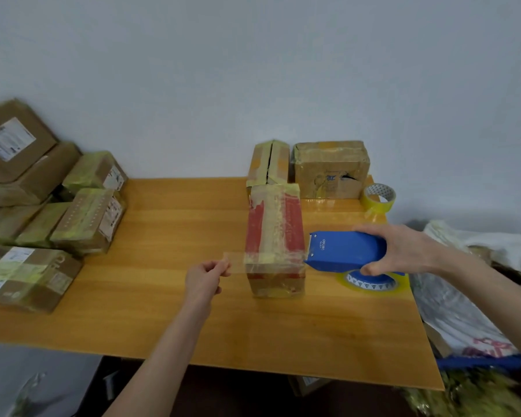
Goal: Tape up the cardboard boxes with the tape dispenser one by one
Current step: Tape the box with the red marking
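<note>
Now left grip (206,276) pinches tape (233,260) at the box's (274,233) nine o'clock, right grip (403,248) clasps the dispenser (346,251) at three; pressing down and cutting seems next.

Left hand (206,276): bare, slender fingers, creases visible at the knuckles. Left forearm (163,356) behind the wrist: bare to the frame's lower edge. Right hand (403,249): bare, tendons marked across the back. Right forearm (487,284) behind it: bare to the frame's edge.

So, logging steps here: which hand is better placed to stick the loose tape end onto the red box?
Left hand: it pinches the tape end beside the red box; the right hand grips the tape dispenser.
</note>
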Motion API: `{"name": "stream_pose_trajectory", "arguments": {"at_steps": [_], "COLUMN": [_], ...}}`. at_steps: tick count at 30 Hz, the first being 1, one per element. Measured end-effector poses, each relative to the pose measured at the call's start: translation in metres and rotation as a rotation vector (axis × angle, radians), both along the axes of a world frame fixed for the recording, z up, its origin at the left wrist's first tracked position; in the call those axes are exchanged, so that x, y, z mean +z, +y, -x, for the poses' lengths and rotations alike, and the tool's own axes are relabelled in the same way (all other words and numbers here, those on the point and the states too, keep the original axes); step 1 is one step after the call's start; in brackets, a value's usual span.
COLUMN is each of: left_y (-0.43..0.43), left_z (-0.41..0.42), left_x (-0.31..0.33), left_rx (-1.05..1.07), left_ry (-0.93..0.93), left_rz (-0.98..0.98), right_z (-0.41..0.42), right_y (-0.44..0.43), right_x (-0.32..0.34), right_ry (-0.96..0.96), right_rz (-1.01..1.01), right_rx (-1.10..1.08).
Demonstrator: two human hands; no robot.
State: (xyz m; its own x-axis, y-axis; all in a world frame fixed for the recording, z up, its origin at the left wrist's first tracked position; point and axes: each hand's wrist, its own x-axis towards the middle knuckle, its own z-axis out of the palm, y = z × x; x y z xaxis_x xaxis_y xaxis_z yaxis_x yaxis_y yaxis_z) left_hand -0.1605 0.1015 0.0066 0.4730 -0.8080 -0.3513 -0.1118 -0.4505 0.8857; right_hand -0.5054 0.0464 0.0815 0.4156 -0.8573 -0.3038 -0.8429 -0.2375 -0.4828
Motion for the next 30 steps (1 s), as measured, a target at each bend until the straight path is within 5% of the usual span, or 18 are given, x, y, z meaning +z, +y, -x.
{"name": "stream_pose_trajectory", "arguments": {"at_steps": [13,18,21,24,27,30], "left_y": [-0.008,-0.003,0.003,0.004,0.006,0.006], "left_z": [0.015,-0.002,0.001,0.038,0.07,0.072], "left_x": [-0.028,-0.041,-0.036,-0.015,-0.014,-0.025], "left_rx": [-0.034,-0.272,-0.229,-0.47,-0.834,-0.921], "left_ry": [0.049,-0.444,-0.758,-0.936,-1.1,-1.252], "left_rz": [-0.106,-0.259,0.12,0.51,0.306,0.16], "right_z": [-0.018,-0.017,-0.019,-0.021,-0.019,-0.014], "right_y": [-0.008,-0.009,-0.007,-0.006,-0.005,-0.003], "right_x": [-0.022,-0.025,-0.027,-0.029,-0.029,-0.033], "right_ry": [0.029,-0.008,-0.029,-0.047,-0.088,-0.104], "right_rz": [-0.108,-0.116,-0.101,-0.082,-0.087,-0.099], "right_rx": [-0.024,-0.01,-0.006,0.024,0.031,0.039]}}
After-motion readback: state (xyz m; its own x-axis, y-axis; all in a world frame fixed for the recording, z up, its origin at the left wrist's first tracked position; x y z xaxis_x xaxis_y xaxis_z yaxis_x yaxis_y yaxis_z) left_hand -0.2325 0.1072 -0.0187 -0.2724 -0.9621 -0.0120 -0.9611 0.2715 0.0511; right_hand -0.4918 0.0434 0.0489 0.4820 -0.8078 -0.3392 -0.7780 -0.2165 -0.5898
